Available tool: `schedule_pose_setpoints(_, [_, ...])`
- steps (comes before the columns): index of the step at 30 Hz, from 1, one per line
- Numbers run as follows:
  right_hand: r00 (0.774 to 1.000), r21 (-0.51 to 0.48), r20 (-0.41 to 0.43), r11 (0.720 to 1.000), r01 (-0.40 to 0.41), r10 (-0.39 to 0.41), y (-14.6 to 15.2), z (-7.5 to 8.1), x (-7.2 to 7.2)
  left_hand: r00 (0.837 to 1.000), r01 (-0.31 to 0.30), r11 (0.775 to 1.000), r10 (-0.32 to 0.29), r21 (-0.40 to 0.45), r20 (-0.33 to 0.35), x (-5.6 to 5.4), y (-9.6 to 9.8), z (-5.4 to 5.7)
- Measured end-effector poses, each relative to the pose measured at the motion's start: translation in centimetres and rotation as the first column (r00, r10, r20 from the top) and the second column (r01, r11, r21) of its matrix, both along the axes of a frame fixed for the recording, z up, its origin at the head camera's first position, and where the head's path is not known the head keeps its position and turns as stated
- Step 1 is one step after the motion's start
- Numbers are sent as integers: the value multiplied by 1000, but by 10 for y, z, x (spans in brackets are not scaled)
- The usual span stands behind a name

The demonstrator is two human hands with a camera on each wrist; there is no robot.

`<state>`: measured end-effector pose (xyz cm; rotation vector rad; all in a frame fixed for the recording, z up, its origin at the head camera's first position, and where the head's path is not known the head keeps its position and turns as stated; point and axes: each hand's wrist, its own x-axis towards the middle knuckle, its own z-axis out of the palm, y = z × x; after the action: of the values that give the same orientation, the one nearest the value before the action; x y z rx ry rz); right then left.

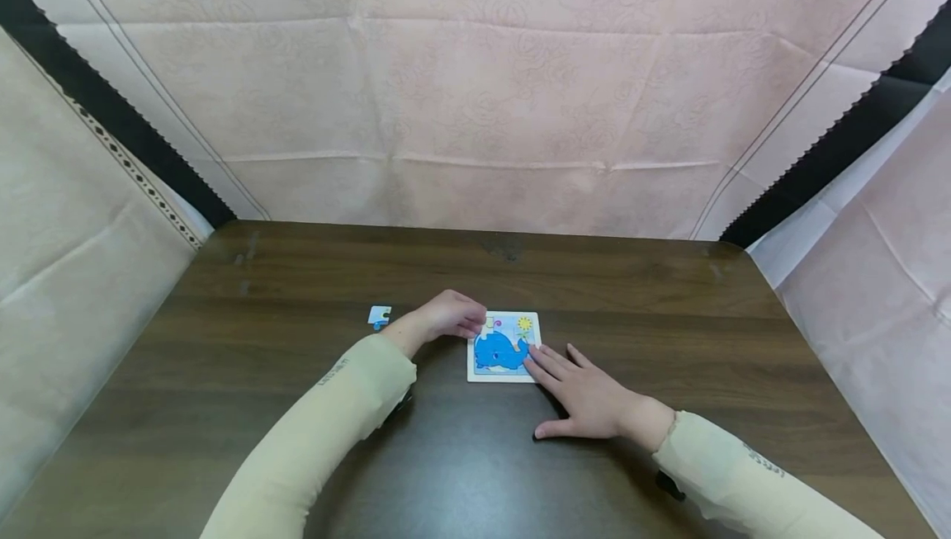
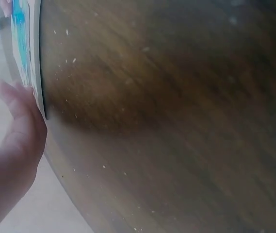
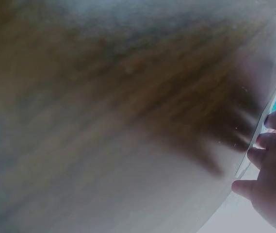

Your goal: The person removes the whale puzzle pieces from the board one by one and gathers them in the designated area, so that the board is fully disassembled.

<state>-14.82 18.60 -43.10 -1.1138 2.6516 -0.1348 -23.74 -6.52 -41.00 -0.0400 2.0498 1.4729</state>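
A small square jigsaw puzzle [image 1: 499,352] with a blue whale, a yellow sun and a white border lies flat on the table. My left hand [image 1: 451,315] is at its upper left corner, fingers loosely bent, hiding that corner. In the left wrist view, the fingers of the left hand [image 2: 16,145] meet the puzzle's edge; the thumb stands apart, with nothing seen between. The spread, straight fingers of my right hand [image 1: 583,394] rest on the puzzle's right edge. Left of the left wrist lies a loose puzzle piece [image 1: 380,315], pale and darker blue.
The dark brown wooden table [image 1: 297,456] extends around the puzzle. Pale patterned cloth [image 1: 475,110] hangs behind it and at both sides, with black bands at the corners.
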Motion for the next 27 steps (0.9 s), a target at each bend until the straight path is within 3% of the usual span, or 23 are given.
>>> schedule_pose_setpoints(5, [1000, 6, 8, 1000, 1, -1, 0, 1, 0, 1000, 10, 1000, -10, -14, -10, -1, 2, -2])
schedule_pose_setpoints(14, [1000, 18, -5, 1000, -1, 1, -1, 1, 0, 999, -24, 999, 24, -23, -22, -4, 6, -6])
schedule_pose_setpoints(27, [1000, 33, 15, 999, 12, -12, -1, 0, -2, 988, 31, 982, -59, -189, -146, -5, 18, -5])
